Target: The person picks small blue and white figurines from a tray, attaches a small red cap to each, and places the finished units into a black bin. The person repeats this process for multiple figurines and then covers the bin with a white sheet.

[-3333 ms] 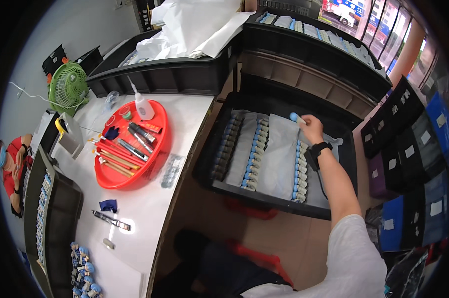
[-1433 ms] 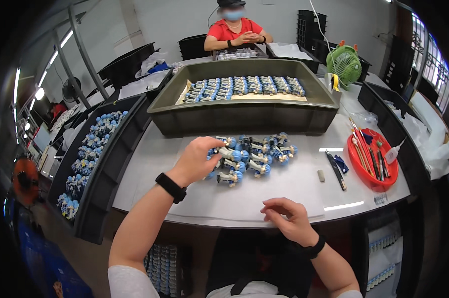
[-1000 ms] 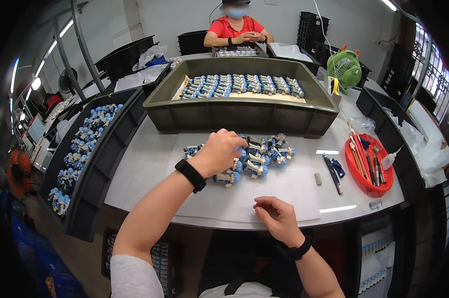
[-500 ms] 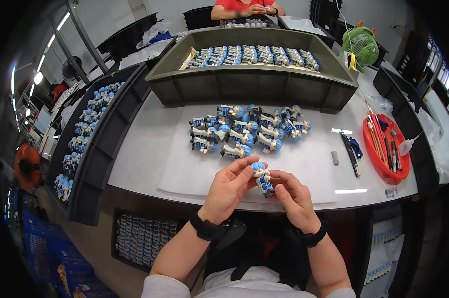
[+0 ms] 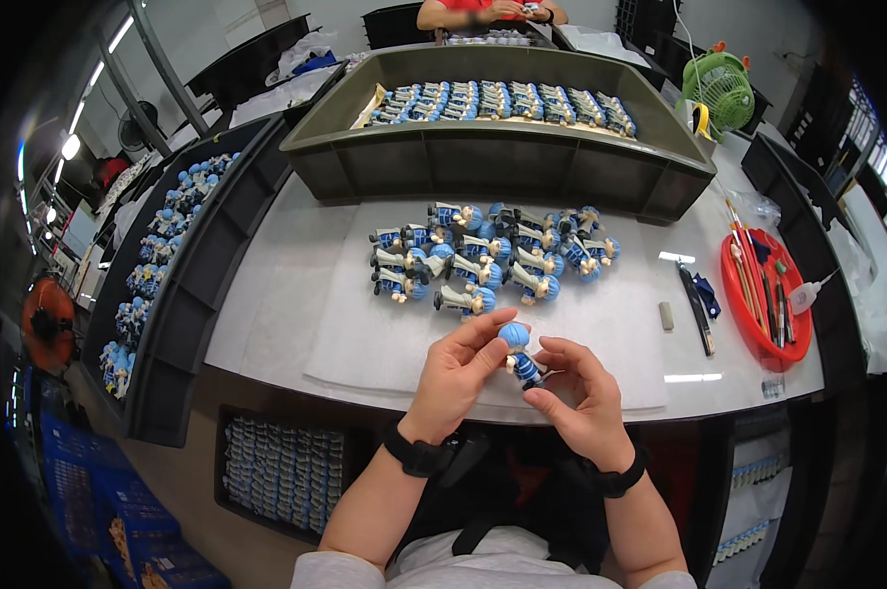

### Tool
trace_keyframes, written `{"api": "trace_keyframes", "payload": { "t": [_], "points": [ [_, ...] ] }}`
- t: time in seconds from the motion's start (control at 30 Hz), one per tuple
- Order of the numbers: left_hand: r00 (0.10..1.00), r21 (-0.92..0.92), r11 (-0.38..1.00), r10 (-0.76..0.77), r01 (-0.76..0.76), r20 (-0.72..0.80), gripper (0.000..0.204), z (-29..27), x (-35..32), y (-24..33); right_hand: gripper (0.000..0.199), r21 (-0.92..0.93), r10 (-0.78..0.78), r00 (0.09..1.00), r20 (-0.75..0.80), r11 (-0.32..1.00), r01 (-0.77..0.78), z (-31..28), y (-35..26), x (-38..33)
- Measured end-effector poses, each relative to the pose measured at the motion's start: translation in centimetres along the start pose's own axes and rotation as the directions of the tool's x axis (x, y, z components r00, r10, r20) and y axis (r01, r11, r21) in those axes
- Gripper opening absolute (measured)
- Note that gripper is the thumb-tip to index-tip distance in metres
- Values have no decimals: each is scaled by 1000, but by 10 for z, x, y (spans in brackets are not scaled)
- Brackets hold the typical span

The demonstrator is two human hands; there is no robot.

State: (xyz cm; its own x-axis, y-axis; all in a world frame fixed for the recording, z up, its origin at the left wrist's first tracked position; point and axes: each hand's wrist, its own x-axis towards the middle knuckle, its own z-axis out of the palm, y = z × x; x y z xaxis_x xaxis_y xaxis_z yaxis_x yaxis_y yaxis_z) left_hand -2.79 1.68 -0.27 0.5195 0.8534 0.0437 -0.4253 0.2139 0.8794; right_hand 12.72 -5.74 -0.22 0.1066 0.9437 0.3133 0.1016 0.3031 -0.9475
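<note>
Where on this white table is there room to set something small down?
On the table, the left strip between the figurine pile and the dark crate is free, as is the patch between the pile and the grey block. The pile itself and the red tray of brushes are crowded.

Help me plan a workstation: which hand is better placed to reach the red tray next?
Probably the right hand: the red tray sits on that side, nearer it, while the left hand grips the doll.

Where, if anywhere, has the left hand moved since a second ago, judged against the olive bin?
Yes: the left hand has moved away from the olive bin, toward the person.
</note>
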Motion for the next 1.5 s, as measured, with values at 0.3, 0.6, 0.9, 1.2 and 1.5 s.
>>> {"api": "trace_keyframes", "payload": {
  "t": [0.3,0.6,0.9,1.2,1.5],
  "points": [
    [997,67,995,74,-73,-5,36,3,-3,0,53,-46,-25,999,-24,999,24,-1,1,2],
    [994,-22,999,42,-44,-102,28,4,-2,0,50,102,104,994,-37,990,-100,3,-1,1],
    [996,59,995,84,-82,-37,33,7,-4,4,52,3,41,998,-54,999,-41,0,0,1],
    [986,130,977,162,-167,45,33,1,-4,-2,55,-23,1,994,-110,1000,-4,0,2,2],
    [993,62,997,54,-47,-106,31,6,-2,-1,64,-18,-22,997,-79,1000,20,1,-1,2]
  ]
}}
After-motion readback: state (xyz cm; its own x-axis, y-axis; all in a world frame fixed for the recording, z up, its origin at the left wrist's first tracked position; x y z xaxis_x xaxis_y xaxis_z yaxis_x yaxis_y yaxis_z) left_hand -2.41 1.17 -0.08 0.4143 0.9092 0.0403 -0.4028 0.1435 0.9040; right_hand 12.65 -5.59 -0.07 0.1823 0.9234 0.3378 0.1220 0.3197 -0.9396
